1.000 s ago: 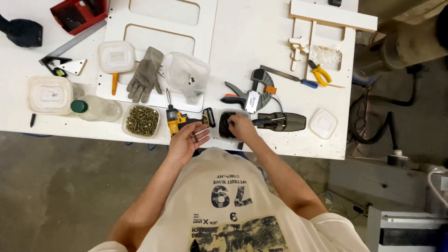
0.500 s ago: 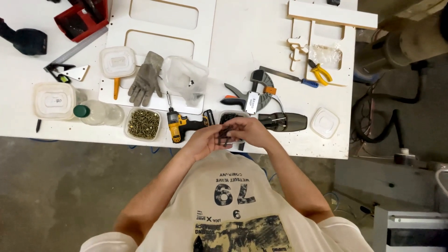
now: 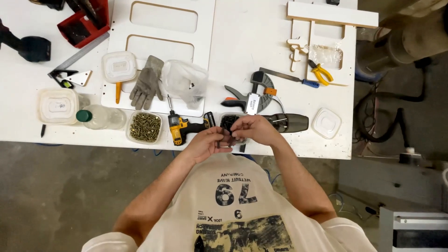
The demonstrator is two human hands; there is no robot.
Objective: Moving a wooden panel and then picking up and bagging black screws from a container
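My left hand [image 3: 205, 143] and my right hand [image 3: 255, 129] meet at the table's front edge. Their fingertips pinch a small dark part [image 3: 229, 136] between them; its shape is too small to make out. Just behind the fingers stands a clear tub of dark screws [image 3: 228, 121]. A yellow and black cordless drill [image 3: 179, 127] lies flat to the left of my left hand. A dark grey power tool [image 3: 290, 122] lies to the right of my right hand.
On the white table [image 3: 242, 42] lie a tub of brass screws [image 3: 145, 126], a grey glove [image 3: 145, 82], a clear plastic bag [image 3: 185, 80], a bar clamp [image 3: 252, 95], yellow pliers [image 3: 320, 73], lidded tubs [image 3: 58, 105], a bottle [image 3: 99, 116] and a red box [image 3: 84, 23].
My left hand has left the drill and my right hand has drawn back from the dark screw tub. Both now meet at the table edge around a small dark part.
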